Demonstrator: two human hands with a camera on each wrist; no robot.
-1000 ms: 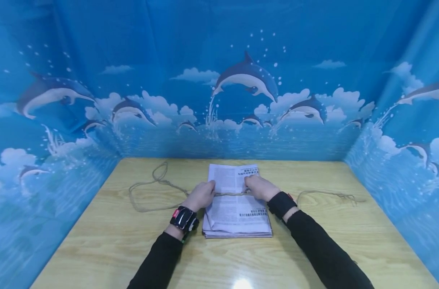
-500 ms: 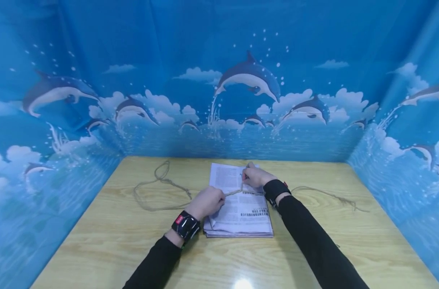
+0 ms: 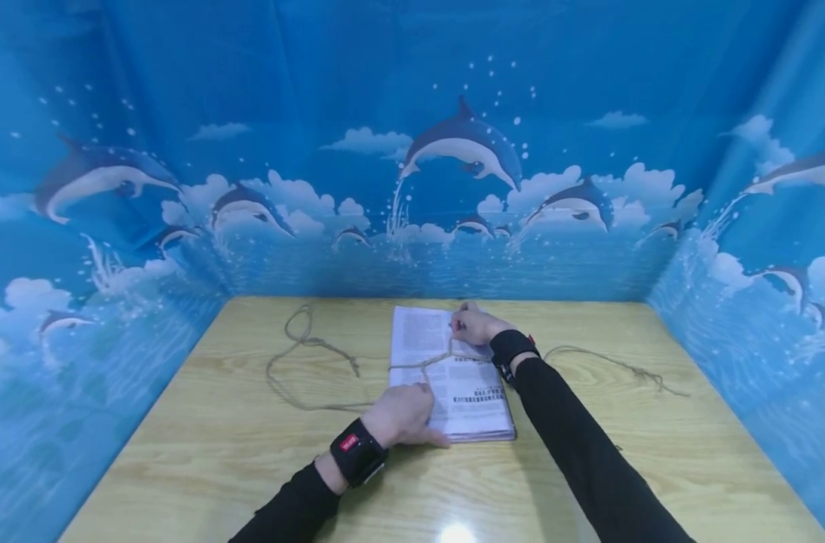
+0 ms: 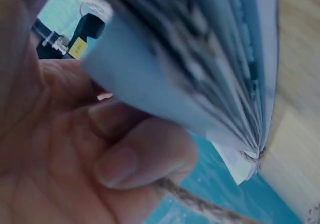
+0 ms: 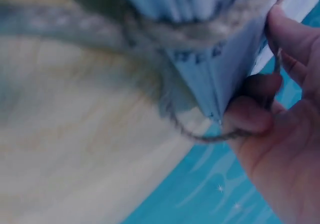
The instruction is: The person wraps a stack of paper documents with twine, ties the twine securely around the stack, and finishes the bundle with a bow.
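Observation:
A stack of folded newspapers (image 3: 476, 415) lies on the table, with twine (image 3: 406, 366) crossing its top. At the near left corner of the stack, my left hand (image 3: 402, 416) grips a length of the twine, its thumb stretched along the near edge. The left wrist view shows twine (image 4: 200, 204) coming out from under the curled fingers beside the fanned page edges. Toward the far right corner, my right hand (image 3: 476, 326) pinches another length. Between the hands the twine bends in a zigzag over the top sheet. In the right wrist view, twine (image 5: 200, 138) runs into the curled fingers.
A loose loop of twine (image 3: 277, 377) lies on the wooden table (image 3: 182, 452) left of the stack. A frayed tail (image 3: 646, 375) lies to the right. A blue dolphin-print curtain (image 3: 317, 151) stands round the back and sides.
My left hand has come toward the near edge of the stack, and my right hand has moved farther back, drawing the twine from a straight line into a zigzag.

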